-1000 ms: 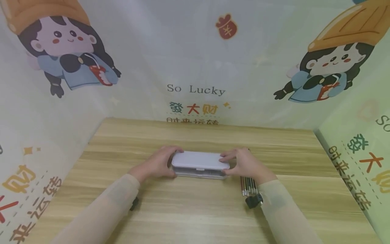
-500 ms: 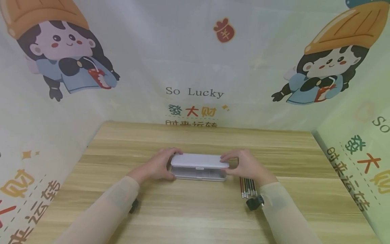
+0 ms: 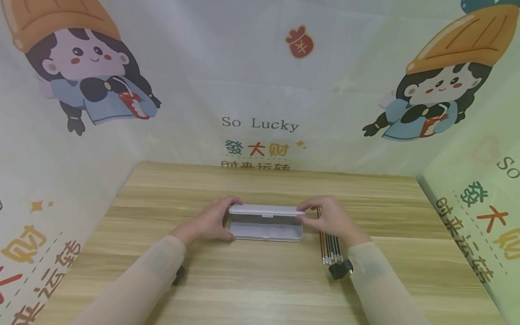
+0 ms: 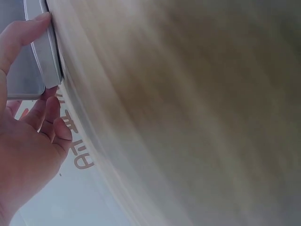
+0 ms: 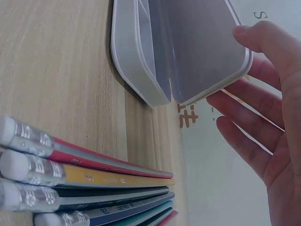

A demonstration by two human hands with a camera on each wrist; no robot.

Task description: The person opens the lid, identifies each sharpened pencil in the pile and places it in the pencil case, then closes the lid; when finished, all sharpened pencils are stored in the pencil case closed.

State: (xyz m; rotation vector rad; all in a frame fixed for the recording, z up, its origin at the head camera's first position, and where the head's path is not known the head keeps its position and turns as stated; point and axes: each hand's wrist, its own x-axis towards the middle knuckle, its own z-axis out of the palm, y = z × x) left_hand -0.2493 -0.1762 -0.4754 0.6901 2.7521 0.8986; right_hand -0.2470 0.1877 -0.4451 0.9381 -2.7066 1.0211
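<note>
A white pencil case [image 3: 243,231] sits on the wooden table, its hinged lid [image 3: 266,209] raised and tilted back. My left hand [image 3: 209,221] holds the case's left end. In the left wrist view, the thumb lies over the front wall of the case [image 4: 47,59] and the fingers reach behind its end. At the right corner, my right hand [image 3: 332,219] pinches the lid. The right wrist view shows the thumb on the lid's [image 5: 202,47] inner edge and fingers behind it. Several pencils [image 5: 113,162] with white erasers lie side by side right of the case, partly under my right hand in the head view.
The wooden table [image 3: 260,280] extends around the case. Behind it and along both sides hangs a printed cloth [image 3: 203,81] with cartoon figures and lettering. A small black wrist camera [image 3: 340,269] sits below my right wrist, close to the pencils' eraser ends.
The lid has swung up and back from nearly flat, showing more of the case's inside. My right hand has risen slightly with it; my left hand stays at the left end.
</note>
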